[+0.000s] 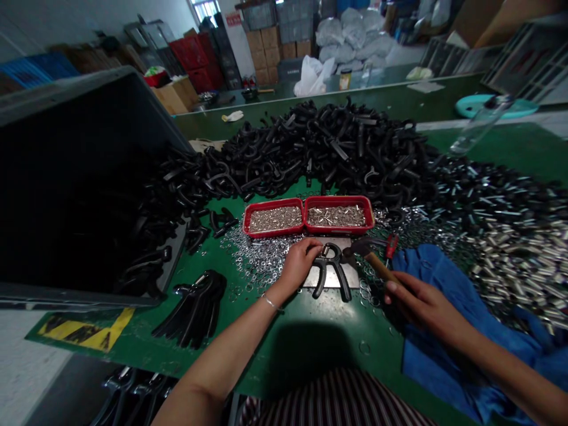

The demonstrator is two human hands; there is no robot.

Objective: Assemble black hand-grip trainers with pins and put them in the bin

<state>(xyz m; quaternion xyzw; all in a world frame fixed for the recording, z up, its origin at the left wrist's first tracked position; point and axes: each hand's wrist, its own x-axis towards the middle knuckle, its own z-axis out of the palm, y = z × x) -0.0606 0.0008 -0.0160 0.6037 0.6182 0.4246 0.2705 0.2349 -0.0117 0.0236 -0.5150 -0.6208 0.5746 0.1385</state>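
Observation:
My left hand rests on a black hand grip exerciser, holding it down on a steel plate. My right hand grips the wooden handle of a small hammer, whose dark head hangs just right of the exerciser. Red-handled pliers lie close beyond the hammer head. Behind the plate stands a red two-compartment tray of small metal parts. Loose steel washers are scattered beside my left hand.
A great heap of black plastic handles covers the green bench, with silver metal tubes on a blue cloth at right. Assembled exercisers lie at left beside a large dark bin. Boxes and sacks stand beyond.

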